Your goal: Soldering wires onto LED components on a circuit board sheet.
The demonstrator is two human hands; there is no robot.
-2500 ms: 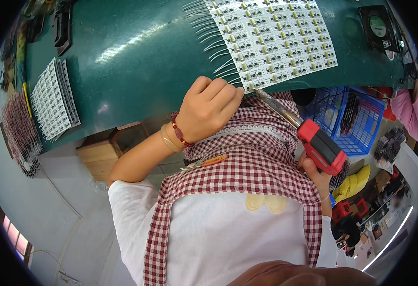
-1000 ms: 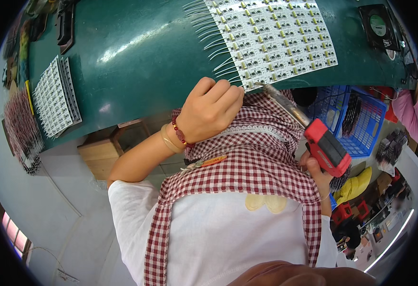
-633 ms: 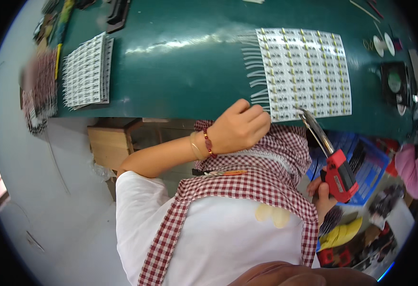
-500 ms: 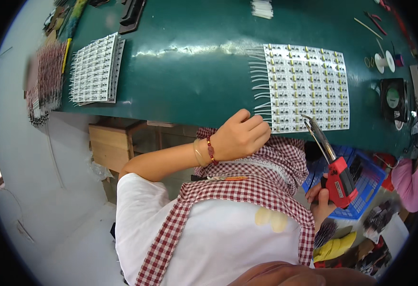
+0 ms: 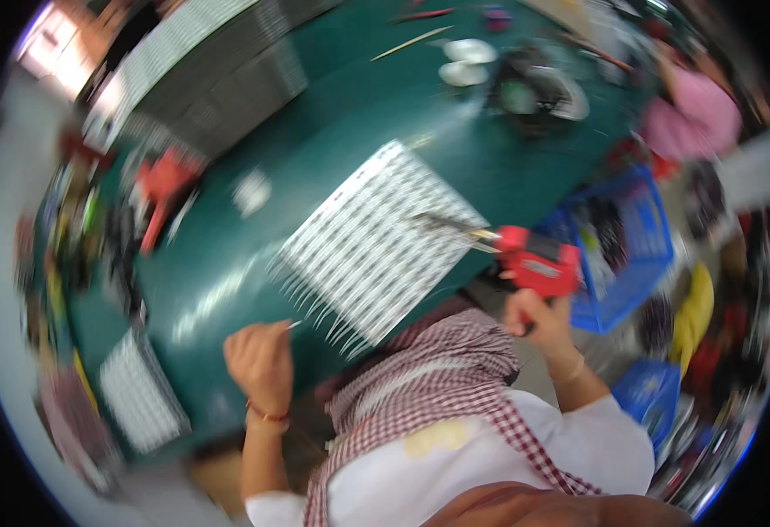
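Circuit sheet (image 5: 358, 255): approx. 1:30 from L hand (image 5: 262, 364) (nearer, pinching white wire (image 5: 294, 324)), 10 o'clock from R hand (image 5: 538, 314), gripping soldering gun (image 5: 538, 262); long axis 1:30–7:30.

From close above and behind the left grip (image 5: 260, 360) and right grip (image 5: 538, 314), the wide head view faces steeply down, spanning the counter (image 5: 350, 114) beyond.

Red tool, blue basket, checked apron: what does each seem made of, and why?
Red tool: probably smooth plastic, by its solid casing; its blurred shaft looks metallic, grey and brassy.
Blue basket: likely moulded plastic, from its even colour and stiff rim.
Checked apron: matt cloth, judging by soft folds.
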